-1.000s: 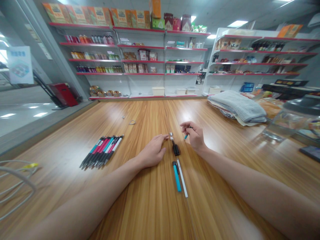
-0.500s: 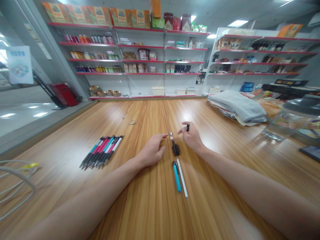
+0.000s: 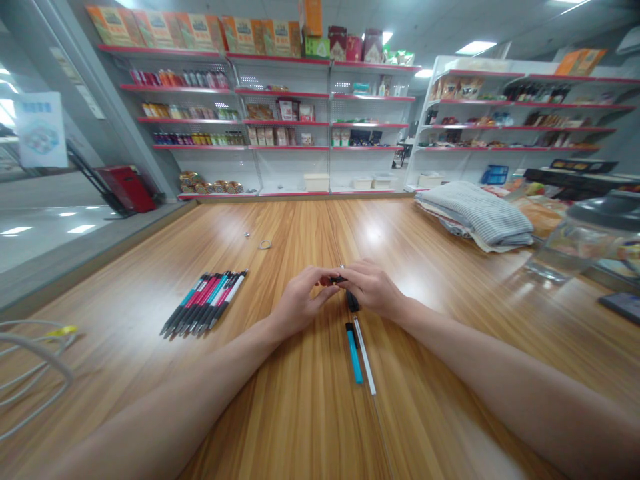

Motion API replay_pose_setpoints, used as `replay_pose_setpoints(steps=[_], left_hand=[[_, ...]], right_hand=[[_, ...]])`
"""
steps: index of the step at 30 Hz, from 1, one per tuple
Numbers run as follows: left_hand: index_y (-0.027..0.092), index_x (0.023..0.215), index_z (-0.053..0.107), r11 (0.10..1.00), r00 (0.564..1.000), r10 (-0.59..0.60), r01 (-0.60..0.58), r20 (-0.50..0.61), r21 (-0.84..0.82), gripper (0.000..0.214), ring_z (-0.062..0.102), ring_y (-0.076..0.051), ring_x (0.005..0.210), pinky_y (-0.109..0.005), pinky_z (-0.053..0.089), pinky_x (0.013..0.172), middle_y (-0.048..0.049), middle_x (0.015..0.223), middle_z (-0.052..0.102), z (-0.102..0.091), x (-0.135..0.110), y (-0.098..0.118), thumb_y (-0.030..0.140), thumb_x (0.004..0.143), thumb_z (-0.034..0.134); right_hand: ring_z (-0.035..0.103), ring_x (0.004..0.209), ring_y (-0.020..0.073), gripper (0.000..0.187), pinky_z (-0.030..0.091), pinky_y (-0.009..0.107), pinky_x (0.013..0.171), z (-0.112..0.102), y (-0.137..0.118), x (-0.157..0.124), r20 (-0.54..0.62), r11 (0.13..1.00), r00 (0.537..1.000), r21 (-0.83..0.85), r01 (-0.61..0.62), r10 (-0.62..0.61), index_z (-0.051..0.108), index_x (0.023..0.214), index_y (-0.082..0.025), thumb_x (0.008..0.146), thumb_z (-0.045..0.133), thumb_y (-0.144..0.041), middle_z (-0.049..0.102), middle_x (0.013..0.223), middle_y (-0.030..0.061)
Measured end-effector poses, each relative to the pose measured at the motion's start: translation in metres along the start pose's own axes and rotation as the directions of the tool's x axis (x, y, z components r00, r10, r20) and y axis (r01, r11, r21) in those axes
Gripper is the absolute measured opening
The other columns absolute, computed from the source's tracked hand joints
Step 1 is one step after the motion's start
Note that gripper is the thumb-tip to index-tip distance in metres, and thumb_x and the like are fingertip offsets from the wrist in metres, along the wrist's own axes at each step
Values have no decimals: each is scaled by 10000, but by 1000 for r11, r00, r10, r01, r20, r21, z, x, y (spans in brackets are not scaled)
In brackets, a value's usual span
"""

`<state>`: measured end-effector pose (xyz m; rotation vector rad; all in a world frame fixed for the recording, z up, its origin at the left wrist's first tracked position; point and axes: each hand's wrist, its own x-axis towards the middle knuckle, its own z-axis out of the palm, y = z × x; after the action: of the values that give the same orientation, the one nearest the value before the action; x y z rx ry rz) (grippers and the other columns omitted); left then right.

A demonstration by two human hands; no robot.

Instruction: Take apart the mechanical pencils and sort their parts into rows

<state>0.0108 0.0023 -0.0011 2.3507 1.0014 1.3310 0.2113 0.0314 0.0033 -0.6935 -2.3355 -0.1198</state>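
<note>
My left hand point(image 3: 304, 299) and my right hand point(image 3: 373, 285) meet above the wooden table point(image 3: 300, 413), both closed on a small dark pen part point(image 3: 339, 279) between the fingertips. Most of that piece is covered by my fingers. Directly below my right hand lie black pen pieces point(image 3: 353, 301), partly hidden. Nearer to me rest a turquoise pen barrel point(image 3: 354, 355) with a black clip end and a thin white refill point(image 3: 365, 357), side by side. To the left, a row of several assembled pens point(image 3: 204, 303) lies slanted.
A small ring of wire point(image 3: 265, 245) and a tiny metal bit point(image 3: 247, 235) lie at the far left-centre. Folded striped cloth point(image 3: 480, 213), a clear jug point(image 3: 565, 240) and a dark phone-like slab point(image 3: 620, 308) stand right. A pale cable point(image 3: 55, 363) coils at left. Stocked shelves point(image 3: 280, 123) stand behind.
My right hand has moved left with the dark part in its fingers and joined my left hand. My left thumb and fingers have closed on the part. The laid-out pieces stay put.
</note>
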Motion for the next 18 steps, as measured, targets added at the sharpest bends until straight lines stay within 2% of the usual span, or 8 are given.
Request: replay_pose_setpoints(steps=[6, 12, 18], left_hand=[[180, 956, 621, 981, 982, -176, 170, -62, -97, 160, 621, -148, 810, -275, 467, 766, -35, 886, 667, -3, 2, -1, 294, 883, 536], [143, 930, 603, 882, 895, -419, 360, -155, -305, 250, 603, -140, 690, -242, 449, 622, -40, 762, 656, -6, 5, -15, 376, 850, 559], [132, 902, 596, 786, 844, -518, 404, -141, -468, 274, 544, -107, 613, -217, 429, 572, -30, 727, 634, -8, 8, -17, 391, 815, 593]], right_hand=[[568, 821, 179, 255, 415, 304, 742, 2, -1, -1, -30, 998, 999, 62, -13, 14, 605, 1111, -154, 938, 448, -256, 649, 868, 85], [546, 691, 147, 205, 399, 280, 670, 1, 6, -2, -148, 986, 976, 80, -146, 157, 648, 862, -160, 907, 516, -311, 626, 740, 50], [487, 606, 116, 277, 357, 250, 586, 0, 8, -2, -178, 966, 953, 125, -224, 244, 617, 712, -155, 910, 497, -308, 564, 652, 27]])
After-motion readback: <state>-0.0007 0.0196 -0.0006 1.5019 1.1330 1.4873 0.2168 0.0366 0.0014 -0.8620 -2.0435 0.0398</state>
